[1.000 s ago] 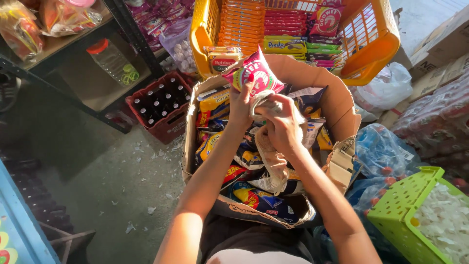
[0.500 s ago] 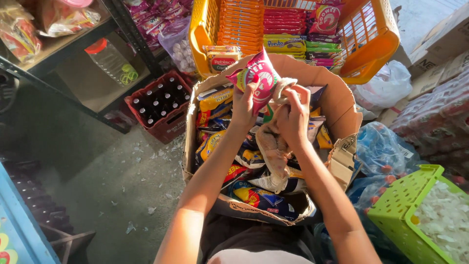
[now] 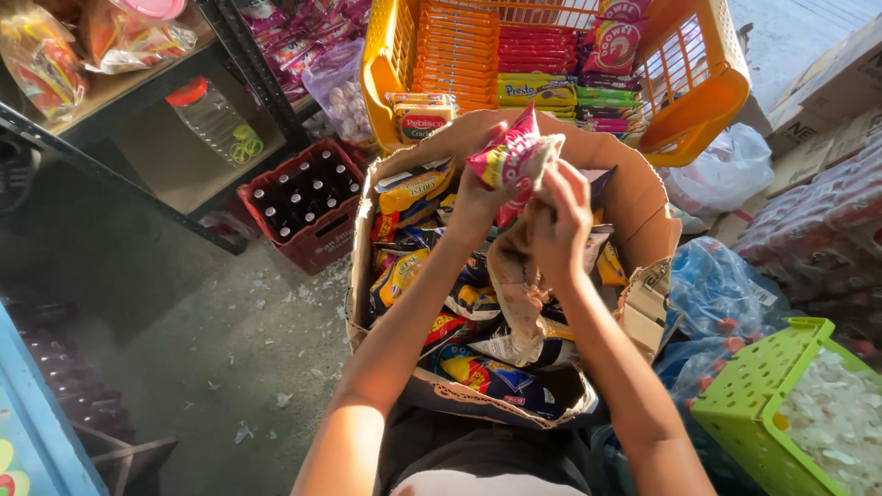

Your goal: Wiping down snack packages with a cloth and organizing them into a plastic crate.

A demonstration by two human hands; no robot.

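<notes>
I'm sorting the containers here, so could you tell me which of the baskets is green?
The green basket at lower right, holding pale flakes; the other, the orange-and-yellow basket beyond the cardboard box, holds stacked snack packs.

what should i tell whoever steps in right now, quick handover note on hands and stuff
Left hand: fingers closed on a pink snack packet, held up over the cardboard box.
Right hand: gripping the same packet's pale end.
Box: in front of the person, full of snack packets.
Orange basket: beyond the box, stacked with biscuit packs.
Done: one packet lifted clear.
Left: that packet is not yet set down anywhere.
</notes>
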